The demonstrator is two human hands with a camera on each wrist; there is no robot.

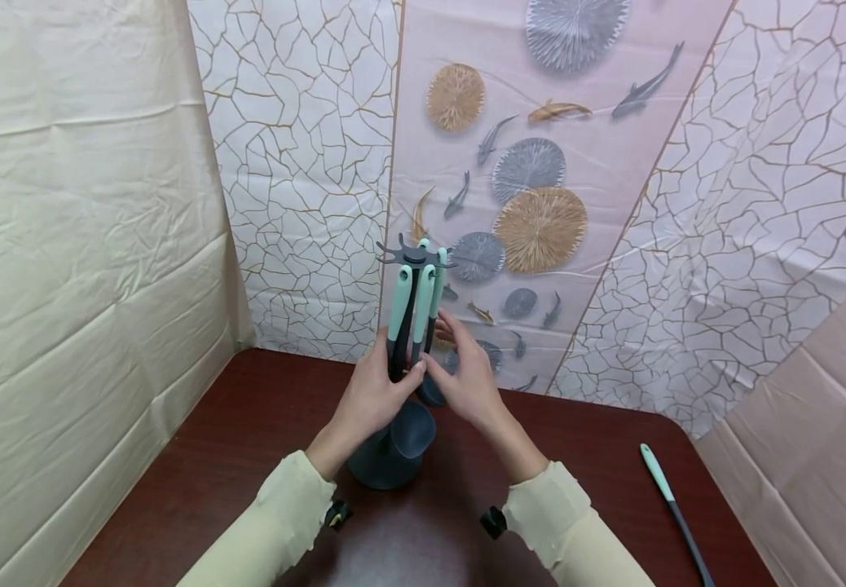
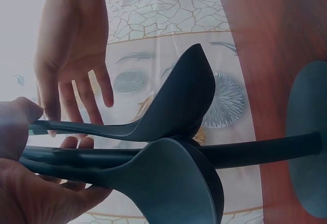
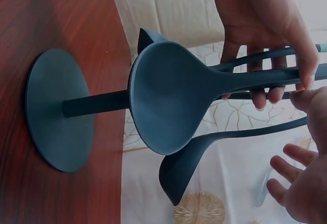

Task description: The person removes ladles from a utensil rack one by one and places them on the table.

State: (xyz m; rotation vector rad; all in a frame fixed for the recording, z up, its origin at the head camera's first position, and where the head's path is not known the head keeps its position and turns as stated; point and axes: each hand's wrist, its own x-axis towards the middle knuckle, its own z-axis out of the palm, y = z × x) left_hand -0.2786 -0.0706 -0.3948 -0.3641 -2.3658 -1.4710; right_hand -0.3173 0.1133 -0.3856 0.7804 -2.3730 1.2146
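A dark utensil stand (image 1: 384, 471) stands upright on the table, its round base and pole plain in both wrist views. Several utensils with mint-green handles hang from its hooked top ring (image 1: 416, 256). Among them are a ladle (image 3: 168, 96) with a wide round bowl and a second deep-bowled utensil (image 2: 179, 96). My left hand (image 1: 375, 391) grips the pole and handles below the green parts, thumb across the front. Beside it, my right hand (image 1: 467, 379) has its thumb tip right at the left thumb. The right fingers (image 2: 82, 91) are spread loosely around the far side.
A loose utensil with a mint-green handle (image 1: 658, 473) lies at the right of the dark red table (image 1: 584, 489), its far end out of view. Cream cloth (image 1: 85, 244) hangs on the left, and a patterned cloth (image 1: 306, 163) hangs behind the table.
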